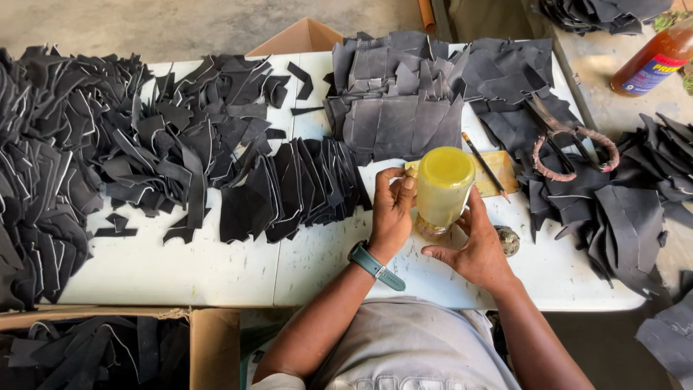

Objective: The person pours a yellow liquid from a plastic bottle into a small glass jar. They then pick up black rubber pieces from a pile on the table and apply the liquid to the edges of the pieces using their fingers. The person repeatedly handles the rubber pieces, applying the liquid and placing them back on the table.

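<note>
Both your hands on an inverted yellow jar at the front centre of the white desk

Your left hand (393, 209), with a teal watch (375, 266) on its wrist, grips the yellow jar (442, 189) from the left, fingers curled around its side; your right hand (473, 249) cups the jar's lower right side, fingers spread and only partly closed on it. The jar stands bottom-up, its mouth down on the desk (216, 267). Just behind it lies a tan card (498, 173) with a pencil (485, 166) across it. Near your right hand sits a small round lid (508, 240). Scissors (567, 141) with wrapped handles rest on black cut pieces (621, 217) to the right. More black pieces lie stacked behind the jar (397, 108) and heaped to the left (108, 144). A cardboard box (209, 347) of scraps stands at lower left
</note>
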